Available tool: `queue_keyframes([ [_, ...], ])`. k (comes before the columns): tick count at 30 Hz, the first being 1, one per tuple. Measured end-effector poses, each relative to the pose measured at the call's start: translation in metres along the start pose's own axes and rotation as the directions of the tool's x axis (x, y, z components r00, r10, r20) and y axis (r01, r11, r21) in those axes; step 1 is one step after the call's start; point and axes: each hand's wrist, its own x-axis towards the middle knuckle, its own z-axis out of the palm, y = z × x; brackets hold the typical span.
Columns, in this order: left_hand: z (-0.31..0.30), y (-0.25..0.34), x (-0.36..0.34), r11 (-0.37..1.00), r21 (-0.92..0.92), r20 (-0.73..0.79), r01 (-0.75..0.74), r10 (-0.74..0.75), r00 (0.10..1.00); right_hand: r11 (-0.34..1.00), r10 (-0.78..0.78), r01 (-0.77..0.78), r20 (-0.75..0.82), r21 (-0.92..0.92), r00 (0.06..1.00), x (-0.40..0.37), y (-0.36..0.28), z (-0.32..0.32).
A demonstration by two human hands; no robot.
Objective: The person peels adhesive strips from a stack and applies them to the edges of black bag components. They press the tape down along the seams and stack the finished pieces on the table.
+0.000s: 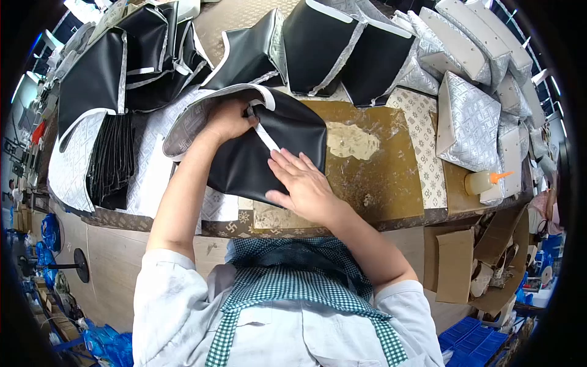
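Observation:
A black leather-like bag body (263, 156) with a patterned light lining lies on its side in front of me. Its white-edged mouth faces left. My left hand (231, 121) reaches into that mouth, fingers curled and partly hidden, gripping the material near the upper end of a white strip (265, 136). The strip runs down across the black panel. On the panel, by the strip's lower end, my right hand (302, 186) rests with its fingers stretched out flat.
More black bag bodies (318, 52) stand along the back and left. Folded black pieces (112, 156) sit at left. Silver patterned bag pieces (469, 119) are piled at right near an orange-tipped glue bottle (482, 182). A stained brown mat (391, 165) covers the middle; a cardboard box (455, 266) stands below right.

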Motion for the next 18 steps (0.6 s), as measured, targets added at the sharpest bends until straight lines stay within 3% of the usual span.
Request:
queue_keyframes([
  [7,-0.020,0.017,-0.010,0.998,-0.019,0.023,0.054,-0.054,0.998,0.999,0.036,-0.028,-0.208,0.043,0.977,-0.058,-0.019,-0.009],
  [8,-0.029,0.023,-0.015,0.999,-0.007,0.009,0.048,-0.048,0.999,0.986,0.034,0.007,-0.246,0.165,0.969,-0.062,-0.016,-0.013],
  [9,-0.026,0.013,-0.017,0.996,-0.069,-0.121,-0.055,0.046,0.992,0.958,0.039,0.045,-0.284,0.283,0.958,-0.069,-0.011,-0.018],
  [10,-0.053,0.040,-0.034,0.988,-0.127,-0.106,-0.092,0.079,0.991,0.908,0.099,0.043,-0.313,0.417,0.945,-0.077,-0.012,-0.025],
  [11,-0.073,0.059,-0.051,0.982,-0.108,-0.129,-0.157,0.142,0.981,0.906,0.103,0.065,-0.368,0.418,0.924,-0.088,-0.010,-0.032],
  [12,-0.098,0.085,-0.067,0.990,-0.113,0.004,-0.081,0.082,0.997,0.905,0.105,0.088,-0.419,0.416,0.902,-0.097,-0.006,-0.036],
  [13,-0.109,0.095,-0.079,0.966,-0.183,0.026,-0.183,0.191,0.981,0.873,0.185,0.068,-0.457,0.483,0.870,-0.105,-0.004,-0.038],
  [14,-0.117,0.103,-0.091,0.930,-0.312,0.094,-0.195,0.234,0.968,0.862,0.248,0.025,-0.464,0.506,0.851,-0.114,-0.002,-0.047],
  [16,-0.151,0.150,-0.123,0.917,-0.117,0.101,-0.381,0.393,0.914,0.816,0.374,-0.037,-0.477,0.577,0.795,-0.130,0.005,-0.056],
  [18,-0.170,0.169,-0.141,0.801,0.121,0.054,-0.587,0.585,0.809,0.690,0.508,-0.034,-0.449,0.723,0.735,-0.142,0.015,-0.053],
])
